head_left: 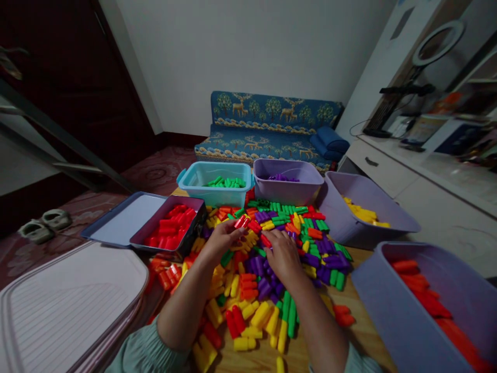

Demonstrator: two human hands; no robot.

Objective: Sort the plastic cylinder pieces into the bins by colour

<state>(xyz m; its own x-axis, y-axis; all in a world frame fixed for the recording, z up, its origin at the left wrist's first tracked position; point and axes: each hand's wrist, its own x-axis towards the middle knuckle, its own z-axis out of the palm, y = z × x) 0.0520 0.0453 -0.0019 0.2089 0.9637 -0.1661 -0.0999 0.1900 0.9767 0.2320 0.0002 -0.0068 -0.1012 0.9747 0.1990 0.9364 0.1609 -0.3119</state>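
A pile of bullet-shaped plastic pieces in red, orange, yellow, green and purple covers much of the wooden table. Over the pile's far left part, my left hand is closed on a few shiny red pieces, which stick out at its fingertips. My right hand reaches down into the middle of the pile, fingers curled, with a red piece between thumb and forefinger. Purple pieces lie just below that hand. Some of its fingertips are hidden among the pieces.
An open case of red pieces stands left. Behind the pile are a light blue bin with green pieces and a purple bin with purple ones. Right are bins with yellow and orange-red pieces. A white lid lies left.
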